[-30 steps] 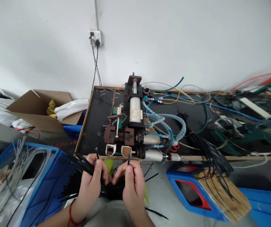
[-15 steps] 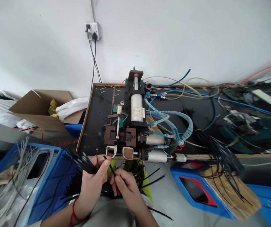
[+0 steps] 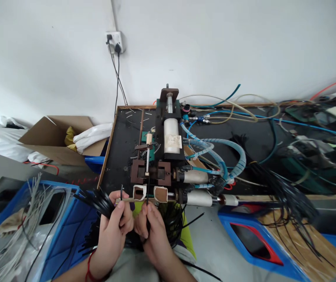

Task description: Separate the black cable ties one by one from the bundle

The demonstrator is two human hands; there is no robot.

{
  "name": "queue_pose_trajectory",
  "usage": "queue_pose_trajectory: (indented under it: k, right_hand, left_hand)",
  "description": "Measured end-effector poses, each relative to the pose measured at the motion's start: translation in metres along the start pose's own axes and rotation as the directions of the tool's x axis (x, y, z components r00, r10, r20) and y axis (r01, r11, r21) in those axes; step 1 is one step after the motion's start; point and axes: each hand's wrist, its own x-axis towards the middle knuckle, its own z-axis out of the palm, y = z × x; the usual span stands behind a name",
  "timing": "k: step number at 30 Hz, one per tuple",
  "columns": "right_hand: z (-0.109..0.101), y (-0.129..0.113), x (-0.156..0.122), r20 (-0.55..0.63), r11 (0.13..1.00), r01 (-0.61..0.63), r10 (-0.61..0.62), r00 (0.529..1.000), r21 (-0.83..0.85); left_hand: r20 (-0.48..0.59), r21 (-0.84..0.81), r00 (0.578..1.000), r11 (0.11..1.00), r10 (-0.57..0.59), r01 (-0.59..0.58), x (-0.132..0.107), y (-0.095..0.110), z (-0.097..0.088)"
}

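Observation:
My left hand (image 3: 116,219) is closed round a bundle of black cables (image 3: 101,201), one cable end standing up between thumb and forefinger. Beside it, my right hand (image 3: 151,223) pinches a single black cable (image 3: 147,194) close to its end. That end points away from me, between the two pale-rimmed brown pads (image 3: 160,194) at the front of a pneumatic machine (image 3: 172,135). Just beyond the pads are the machine's brown jaw blocks (image 3: 164,172). More black cables (image 3: 170,219) lie in my lap over yellow-green cloth.
The machine stands on a black bench with a wooden edge (image 3: 106,156), hoses (image 3: 235,156) running off to its right. A blue crate (image 3: 63,231) with pale wires is at left, near a cardboard box (image 3: 53,152). At right, a cable bundle (image 3: 273,192) hangs over a blue bin (image 3: 244,243).
My right hand has turned and brought its cable forward, the end now between the machine's pads. My left hand has drawn slightly away to the left, still holding the bundle.

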Motion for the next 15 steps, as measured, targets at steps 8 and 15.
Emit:
queue_pose_trajectory:
  k: [8, 15]
  right_hand:
    - [-0.0004, -0.0041, 0.001, 0.04, 0.979, -0.083, 0.077, 0.996, 0.187]
    - [-0.0036, -0.0032, 0.0043, 0.065, 0.966, -0.12, 0.108, 0.992, 0.228]
  left_hand:
    - [-0.015, 0.004, 1.0, 1.0, -0.002, 0.002, -0.0004, 0.0049, 0.0026]
    - [0.004, -0.013, 1.0, 1.0, -0.018, 0.018, -0.0014, 0.0051, 0.0026]
